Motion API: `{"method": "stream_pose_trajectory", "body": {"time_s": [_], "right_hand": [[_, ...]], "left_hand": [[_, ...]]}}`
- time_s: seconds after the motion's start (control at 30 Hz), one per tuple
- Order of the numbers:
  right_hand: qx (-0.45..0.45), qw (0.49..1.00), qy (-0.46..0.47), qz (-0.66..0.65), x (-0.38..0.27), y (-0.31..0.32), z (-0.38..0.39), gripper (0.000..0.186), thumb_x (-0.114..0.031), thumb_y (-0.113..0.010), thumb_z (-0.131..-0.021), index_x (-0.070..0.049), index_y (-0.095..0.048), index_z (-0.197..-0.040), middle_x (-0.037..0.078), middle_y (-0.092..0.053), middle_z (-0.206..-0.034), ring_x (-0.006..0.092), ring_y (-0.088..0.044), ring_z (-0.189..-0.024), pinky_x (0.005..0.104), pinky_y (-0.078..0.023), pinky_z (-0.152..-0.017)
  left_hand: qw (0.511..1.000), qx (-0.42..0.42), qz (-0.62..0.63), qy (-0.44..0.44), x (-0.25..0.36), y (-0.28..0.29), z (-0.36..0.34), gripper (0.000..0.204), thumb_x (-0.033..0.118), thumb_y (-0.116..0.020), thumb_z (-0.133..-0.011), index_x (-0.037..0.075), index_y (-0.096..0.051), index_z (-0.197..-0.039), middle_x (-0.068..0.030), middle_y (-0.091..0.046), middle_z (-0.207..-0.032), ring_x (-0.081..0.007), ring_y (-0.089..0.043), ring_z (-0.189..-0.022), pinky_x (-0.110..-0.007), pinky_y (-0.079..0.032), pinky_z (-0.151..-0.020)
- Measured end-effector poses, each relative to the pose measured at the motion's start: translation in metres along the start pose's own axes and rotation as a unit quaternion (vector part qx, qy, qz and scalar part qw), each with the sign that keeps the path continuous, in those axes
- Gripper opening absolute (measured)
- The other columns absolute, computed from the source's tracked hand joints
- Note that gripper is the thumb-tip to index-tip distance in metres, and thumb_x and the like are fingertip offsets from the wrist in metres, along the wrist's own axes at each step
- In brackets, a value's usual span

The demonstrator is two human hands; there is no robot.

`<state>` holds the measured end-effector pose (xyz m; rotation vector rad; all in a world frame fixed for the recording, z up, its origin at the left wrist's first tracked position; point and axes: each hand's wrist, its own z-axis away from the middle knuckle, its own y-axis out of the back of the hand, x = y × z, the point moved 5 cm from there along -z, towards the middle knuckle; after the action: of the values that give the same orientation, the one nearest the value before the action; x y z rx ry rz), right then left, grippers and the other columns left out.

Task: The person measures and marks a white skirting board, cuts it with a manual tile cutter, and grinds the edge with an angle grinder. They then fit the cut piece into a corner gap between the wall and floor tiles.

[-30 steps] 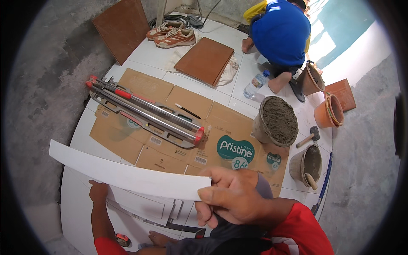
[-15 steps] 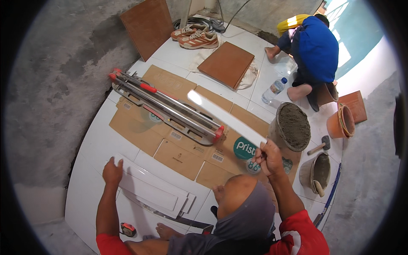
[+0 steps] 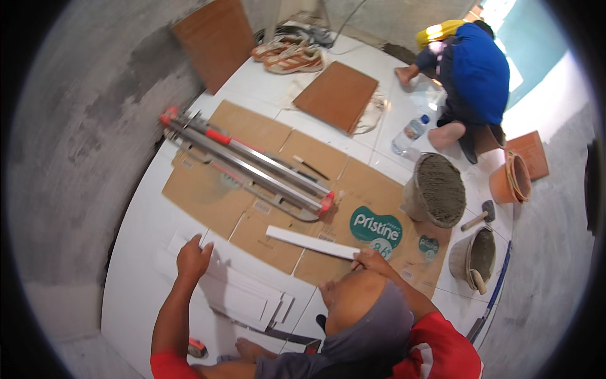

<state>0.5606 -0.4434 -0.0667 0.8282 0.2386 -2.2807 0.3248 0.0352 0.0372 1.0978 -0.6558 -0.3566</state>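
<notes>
My right hand (image 3: 372, 261) pinches one end of a narrow white tile strip (image 3: 309, 242), which reaches leftward over the cardboard close to my bent knee. To the left, my left hand (image 3: 194, 258) hovers near the far end of several stacked white tile strips (image 3: 243, 290), thumb and forefinger apart. Whether its fingertips touch the stack I cannot tell. A metal square (image 3: 284, 336) lies along the near side of the stack. Beside my left forearm sits a red and black tape measure (image 3: 196, 347).
A manual tile cutter (image 3: 252, 165) and a pencil (image 3: 309, 167) lie on flattened cardboard (image 3: 259, 237). At right stand a bucket of mortar (image 3: 435, 189), another bucket (image 3: 473, 259) and a mallet (image 3: 480, 216). Beyond are a water bottle (image 3: 410, 134), brown tiles (image 3: 336, 96) and a crouching person (image 3: 476, 69).
My right hand has lowered the strip and drawn it nearer to my knee, uncovering the pencil. My left hand has shifted slightly right along the stack.
</notes>
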Motion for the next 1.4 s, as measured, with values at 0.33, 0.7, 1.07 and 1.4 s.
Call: {"method": "stream_pose_trajectory", "body": {"time_s": [0.33, 0.7, 1.07, 1.4], "right_hand": [[0.240, 0.832, 0.363, 0.345, -0.210, 0.012, -0.096, 0.026, -0.027, -0.068, -0.090, -0.002, -0.071, -0.093, 0.024, -0.070, -0.087, 0.0420, -0.069, -0.085, 0.0490, -0.054, -0.076], [0.117, 0.838, 0.284, 0.452, -0.264, -0.054, -0.196, 0.029, -0.028, -0.076, -0.087, -0.005, -0.071, -0.102, 0.023, -0.072, -0.101, 0.0403, -0.068, -0.100, 0.0467, -0.053, -0.087], [0.143, 0.760, 0.303, 0.557, -0.266, -0.057, -0.207, 0.022, -0.012, -0.064, -0.085, -0.002, -0.072, -0.102, 0.025, -0.071, -0.098, 0.0422, -0.068, -0.101, 0.0498, -0.054, -0.089], [0.177, 0.749, 0.389, 0.507, -0.292, -0.055, -0.154, 0.015, -0.011, -0.065, -0.083, -0.002, -0.069, -0.095, 0.024, -0.070, -0.094, 0.0418, -0.069, -0.095, 0.0507, -0.054, -0.083]], "left_hand": [[0.998, 0.001, 0.048, -0.051, -0.002, -0.023, -0.011, 0.053, 0.034, -0.072, -0.091, -0.003, -0.065, -0.128, -0.0216, -0.074, -0.094, -0.0370, -0.072, -0.090, -0.046, -0.056, -0.082], [0.993, -0.039, 0.104, -0.039, 0.031, -0.002, 0.013, 0.055, 0.035, -0.071, -0.093, -0.001, -0.063, -0.134, -0.0193, -0.074, -0.105, -0.0327, -0.071, -0.088, -0.042, -0.055, -0.083], [0.989, -0.050, 0.127, -0.050, 0.054, -0.009, 0.008, 0.052, 0.034, -0.071, -0.093, 0.002, -0.064, -0.134, -0.0176, -0.073, -0.104, -0.0305, -0.069, -0.083, -0.042, -0.055, -0.081], [0.982, -0.018, 0.151, -0.114, 0.092, 0.025, 0.024, 0.048, 0.026, -0.071, -0.094, -0.001, -0.062, -0.133, -0.0196, -0.070, -0.112, -0.0352, -0.069, -0.100, -0.044, -0.054, -0.089]]}}
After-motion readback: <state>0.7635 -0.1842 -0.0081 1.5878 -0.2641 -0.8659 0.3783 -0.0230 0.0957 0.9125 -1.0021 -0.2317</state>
